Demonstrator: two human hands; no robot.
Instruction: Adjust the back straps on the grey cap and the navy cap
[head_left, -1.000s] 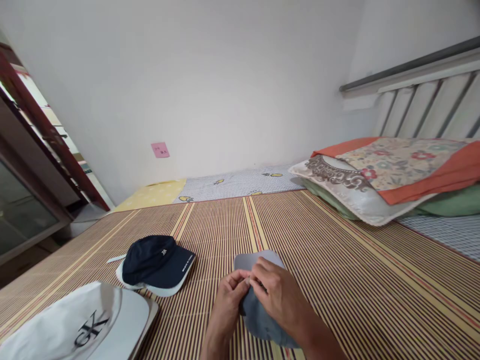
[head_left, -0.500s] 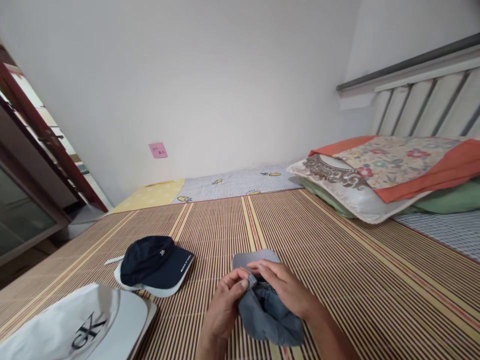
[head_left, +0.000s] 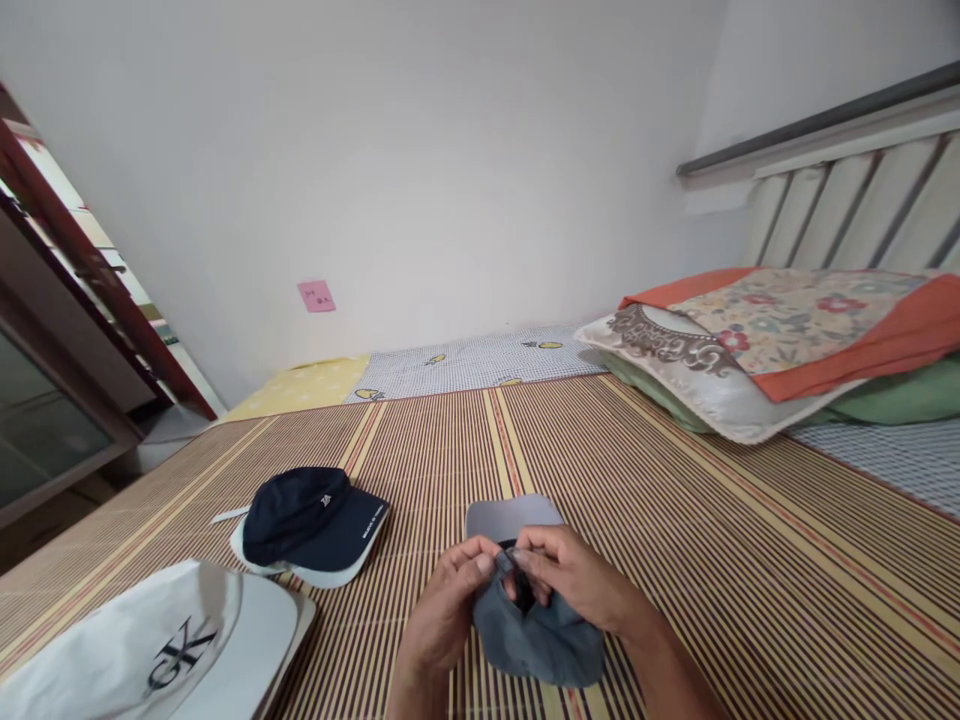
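The left hand [head_left: 450, 600] and right hand [head_left: 577, 580] work at the grey-blue cap [head_left: 536, 645], located on the near part of the striped mat [head_left: 720, 590], well short of its far edge. The cap's crown is on the near side; its paler visor [head_left: 510, 515] points toward the far edge. Left fingers: thumb and index closed in a pinch on the rear strap area. Right fingers: thumb and index nearly together at the opposite side of the same opening, gripping its edge; the remaining fingers are curled and partly hidden.

Toward the mat's left edge, nearest: white cap [head_left: 112, 640] with black monogram, a further brim beneath it. Beyond it: navy cap [head_left: 296, 520], seated on a light-coloured cap [head_left: 337, 578].

Near the mat's far right corner: white pillow [head_left: 750, 410], overlaid by an orange-bordered floral cloth [head_left: 810, 315]. Along the far edge: checked sheet [head_left: 472, 365] and yellow dotted fabric [head_left: 307, 385]. Behind: wall [head_left: 465, 180] bearing a pink note [head_left: 316, 296].
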